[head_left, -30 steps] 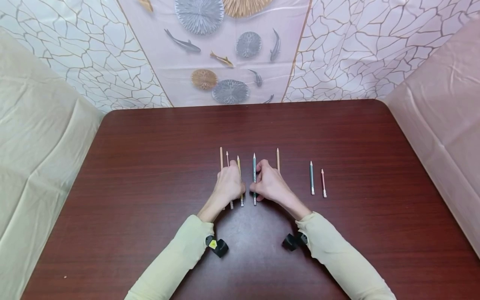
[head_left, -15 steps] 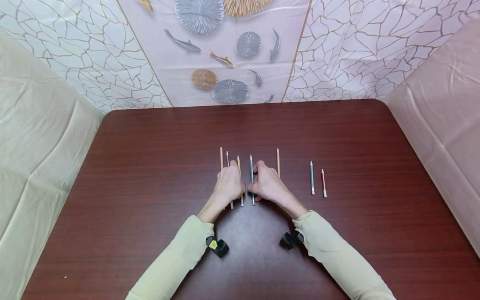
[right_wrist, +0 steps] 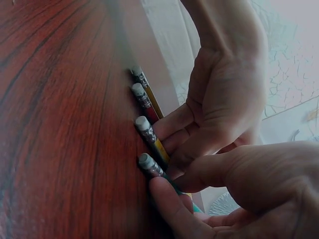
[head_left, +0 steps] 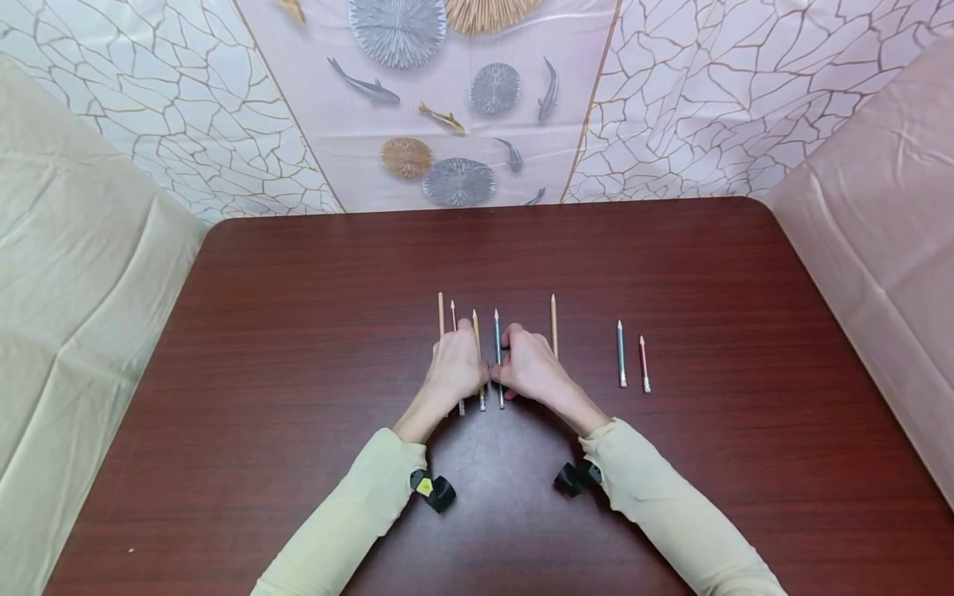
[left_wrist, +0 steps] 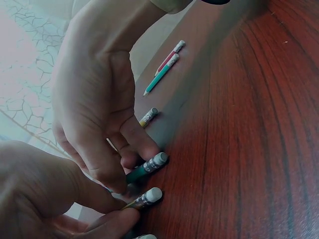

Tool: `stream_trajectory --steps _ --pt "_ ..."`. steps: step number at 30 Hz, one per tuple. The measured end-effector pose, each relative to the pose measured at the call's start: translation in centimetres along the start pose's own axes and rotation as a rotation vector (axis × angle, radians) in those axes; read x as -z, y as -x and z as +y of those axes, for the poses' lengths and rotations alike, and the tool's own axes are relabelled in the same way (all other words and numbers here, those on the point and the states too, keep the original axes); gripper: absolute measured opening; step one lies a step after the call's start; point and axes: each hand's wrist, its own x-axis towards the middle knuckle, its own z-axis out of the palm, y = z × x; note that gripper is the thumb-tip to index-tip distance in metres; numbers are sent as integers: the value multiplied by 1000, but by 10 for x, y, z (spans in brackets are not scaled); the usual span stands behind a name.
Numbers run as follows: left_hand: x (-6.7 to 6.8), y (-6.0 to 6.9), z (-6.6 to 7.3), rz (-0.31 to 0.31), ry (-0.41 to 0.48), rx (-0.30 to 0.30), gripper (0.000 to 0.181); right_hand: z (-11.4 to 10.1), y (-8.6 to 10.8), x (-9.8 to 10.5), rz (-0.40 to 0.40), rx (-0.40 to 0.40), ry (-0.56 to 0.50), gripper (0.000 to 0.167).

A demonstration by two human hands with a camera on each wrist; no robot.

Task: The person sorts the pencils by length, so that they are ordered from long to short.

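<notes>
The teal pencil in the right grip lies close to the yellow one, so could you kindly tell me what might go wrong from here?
The right grip and left grip are very close together, so they might bump and knock the teal pencil or the yellow pencil askew. The red pencil lies close beside the left grip, so a small slip of that hand could nudge it out of line.

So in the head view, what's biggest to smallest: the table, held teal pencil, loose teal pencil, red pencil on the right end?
1. Table
2. Held teal pencil
3. Loose teal pencil
4. Red pencil, a little shorter
</notes>
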Motion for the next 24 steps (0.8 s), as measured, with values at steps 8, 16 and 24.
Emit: stream_trajectory --steps 8,16,24 --pt "0 0 0 5 4 -12 37 2 -1 -1 10 26 -5 29" --pt "0 0 0 18 -9 -28 36 2 0 0 5 30 -1 26" --pt "-1 0 1 1 -13 -2 36 2 -1 1 11 31 -6 25"
